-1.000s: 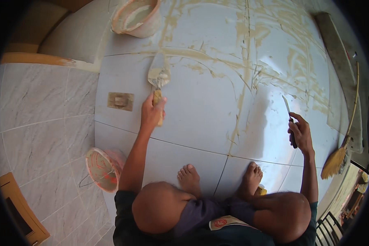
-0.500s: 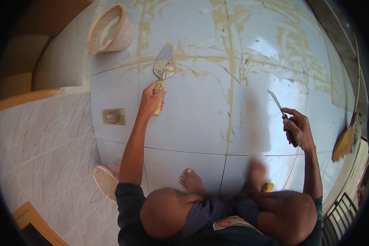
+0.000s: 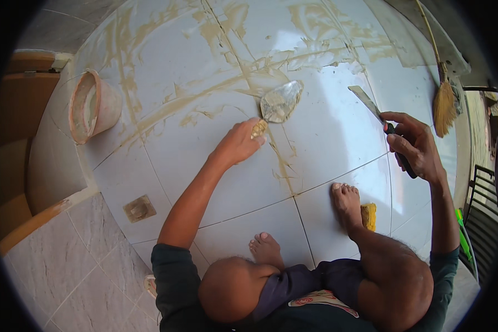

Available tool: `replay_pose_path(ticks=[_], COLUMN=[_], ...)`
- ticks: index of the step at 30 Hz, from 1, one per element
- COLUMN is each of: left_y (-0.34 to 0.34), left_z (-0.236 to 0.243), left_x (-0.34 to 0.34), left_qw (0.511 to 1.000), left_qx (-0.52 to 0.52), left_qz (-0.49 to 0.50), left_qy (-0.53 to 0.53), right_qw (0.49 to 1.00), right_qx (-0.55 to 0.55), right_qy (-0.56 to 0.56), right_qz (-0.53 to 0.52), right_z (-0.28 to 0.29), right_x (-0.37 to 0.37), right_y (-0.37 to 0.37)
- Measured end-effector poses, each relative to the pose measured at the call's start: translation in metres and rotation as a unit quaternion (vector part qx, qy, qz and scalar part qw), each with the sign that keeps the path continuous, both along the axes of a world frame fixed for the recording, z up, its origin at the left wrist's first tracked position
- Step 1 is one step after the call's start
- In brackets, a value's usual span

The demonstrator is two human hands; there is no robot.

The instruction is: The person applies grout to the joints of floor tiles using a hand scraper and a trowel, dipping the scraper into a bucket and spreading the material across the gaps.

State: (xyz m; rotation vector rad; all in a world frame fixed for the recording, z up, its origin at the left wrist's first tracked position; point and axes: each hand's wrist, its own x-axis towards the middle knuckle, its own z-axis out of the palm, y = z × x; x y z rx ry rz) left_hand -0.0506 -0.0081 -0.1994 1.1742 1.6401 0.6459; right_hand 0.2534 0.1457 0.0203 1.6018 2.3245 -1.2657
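My left hand [image 3: 239, 144] is closed around the handle of a pointed trowel [image 3: 283, 99]. Its blade, smeared with grout, is over the pale floor tiles [image 3: 227, 182], across a grout-covered joint [image 3: 248, 77]. I cannot tell whether the blade touches the floor. To the right, my right hand [image 3: 419, 146] grips the black-and-red handle of a narrow scraper [image 3: 365, 101]. The scraper's flat blade points up and left, seemingly above the tiles. Tan grout streaks [image 3: 310, 22] lie along and around the far joints.
A grout-stained bucket [image 3: 109, 108] leans at the far left. A square floor drain [image 3: 139, 208] sits nearer, left of my arm. A yellow sponge [image 3: 369, 217] lies beside my right foot [image 3: 347, 205]. At the right stand a broom [image 3: 444, 105] and a black metal rack [image 3: 481, 205].
The view has turned, shifting the bucket left and the broom up. My left hand has carried the trowel right, to another joint. My right foot has moved, and the sponge shows more fully.
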Motion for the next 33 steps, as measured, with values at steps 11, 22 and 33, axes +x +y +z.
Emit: replay_pose_path(ticks=[11,22,33], left_y=[-0.183,-0.229,-0.298], left_z=[0.028,0.025,0.032], left_x=[0.089,0.123,0.133], left_qw=[0.963,0.965,0.979], left_qx=[-0.146,-0.103,-0.100], left_qz=[0.074,0.199,0.121], left_qy=[-0.212,-0.139,-0.128], right_qw=[0.954,0.998,0.986], right_qx=[0.033,0.023,0.141], right_qy=[-0.159,0.059,-0.001], right_qz=[0.250,0.025,-0.092], right_z=[-0.037,-0.188,-0.212], right_x=[-0.001,-0.003,0.029], right_y=[-0.106,-0.313,-0.280])
